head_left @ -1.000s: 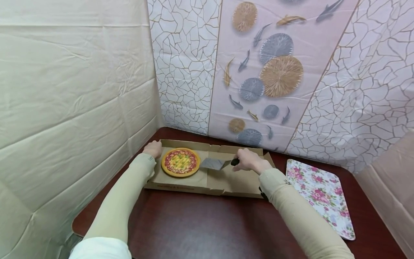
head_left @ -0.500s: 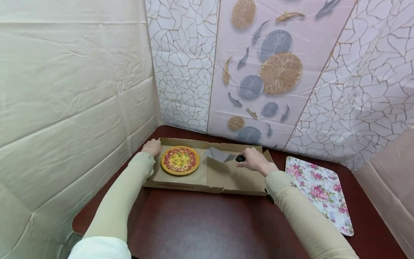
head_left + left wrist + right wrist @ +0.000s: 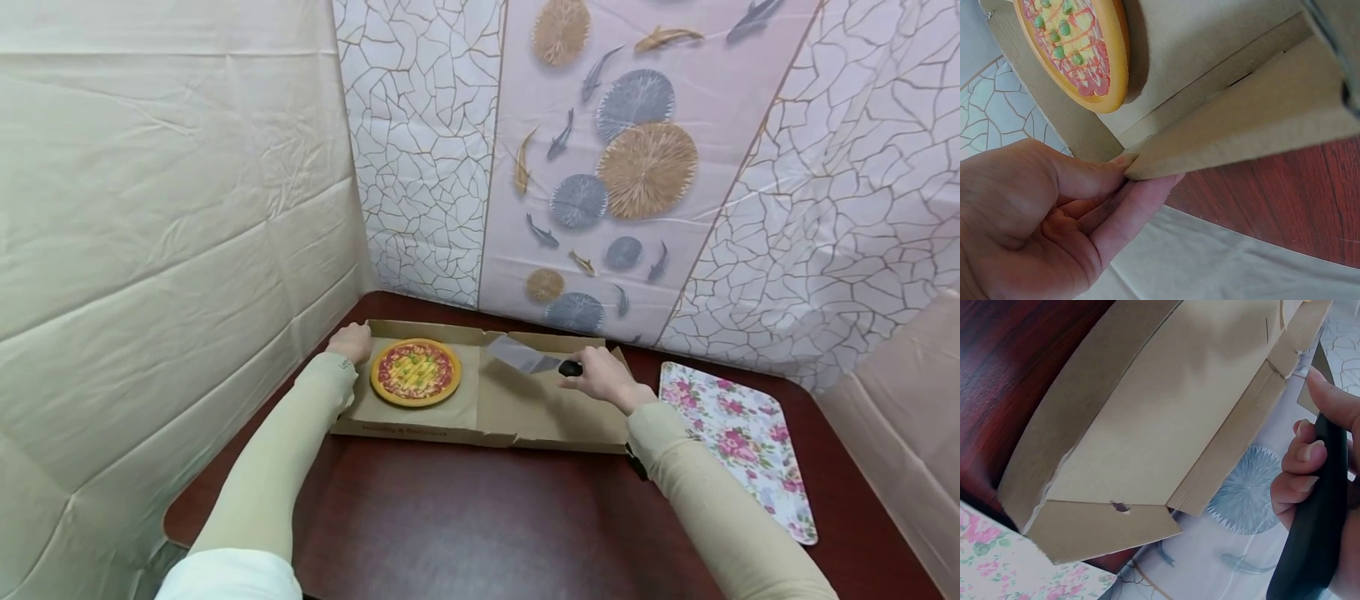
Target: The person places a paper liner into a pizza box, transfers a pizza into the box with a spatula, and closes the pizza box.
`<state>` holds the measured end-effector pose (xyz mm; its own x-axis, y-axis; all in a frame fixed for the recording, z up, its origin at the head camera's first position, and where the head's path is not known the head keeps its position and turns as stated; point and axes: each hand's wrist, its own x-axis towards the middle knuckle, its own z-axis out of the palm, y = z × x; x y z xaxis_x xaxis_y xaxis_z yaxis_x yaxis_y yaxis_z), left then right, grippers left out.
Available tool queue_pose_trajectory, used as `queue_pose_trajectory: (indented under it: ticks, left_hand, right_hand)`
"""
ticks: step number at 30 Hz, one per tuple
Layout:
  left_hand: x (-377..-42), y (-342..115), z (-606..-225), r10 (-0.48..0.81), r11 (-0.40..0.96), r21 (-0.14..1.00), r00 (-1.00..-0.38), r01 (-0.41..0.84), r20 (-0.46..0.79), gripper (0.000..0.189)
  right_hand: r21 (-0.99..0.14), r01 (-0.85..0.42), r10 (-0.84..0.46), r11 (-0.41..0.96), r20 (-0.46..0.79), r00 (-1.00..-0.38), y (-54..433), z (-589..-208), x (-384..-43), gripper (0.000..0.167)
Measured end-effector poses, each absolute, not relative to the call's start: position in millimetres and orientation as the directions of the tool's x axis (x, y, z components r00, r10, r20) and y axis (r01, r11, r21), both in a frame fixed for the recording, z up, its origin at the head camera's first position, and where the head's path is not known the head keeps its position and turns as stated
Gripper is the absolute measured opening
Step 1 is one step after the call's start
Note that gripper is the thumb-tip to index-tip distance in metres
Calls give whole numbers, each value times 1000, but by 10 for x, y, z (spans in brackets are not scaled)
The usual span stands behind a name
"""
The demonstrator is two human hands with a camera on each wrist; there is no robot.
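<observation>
An opened cardboard pizza box (image 3: 555, 417) lies flat on the dark red table. In its left half sits a round toy-like pizza (image 3: 416, 372) with a yellow rim, red and yellow topping and green bits. My left hand (image 3: 351, 342) pinches the box's left wall between thumb and fingers, as the left wrist view shows (image 3: 1054, 212). Over the box's right half, my right hand (image 3: 600, 377) grips the black handle (image 3: 1313, 519) of a pizza server. Its flat metal blade (image 3: 517, 353) points left, apart from the pizza.
A white floral board or mat (image 3: 738, 446) lies on the table (image 3: 465, 517) to the right of the box. Cream cloth (image 3: 187, 250) hangs along the left side, and a patterned sheet (image 3: 592, 167) hangs behind the table.
My right hand has moved right with the pizza server, and the blade has drawn away from the pizza's edge. My left hand stays on the box wall.
</observation>
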<state>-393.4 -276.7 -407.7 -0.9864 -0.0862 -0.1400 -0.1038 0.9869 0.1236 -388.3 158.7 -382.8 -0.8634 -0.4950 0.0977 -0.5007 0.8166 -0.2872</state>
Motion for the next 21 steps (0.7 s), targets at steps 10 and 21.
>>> queue_pose_trajectory:
  ticks: [10, 21]
  left_hand:
    - [-3962, -2752, -4090, -94, 984, 136, -986, -113, -141, 40]
    - [-3908, -2724, -4063, -106, 982, 136, -982, -128, -157, 34]
  right_hand:
    - [-299, -448, -441, 842, 95, -892, 1794, -3838, -3888, 23]
    - [-314, -411, -397, 856, 110, -911, 1945, -3873, -3871, 43]
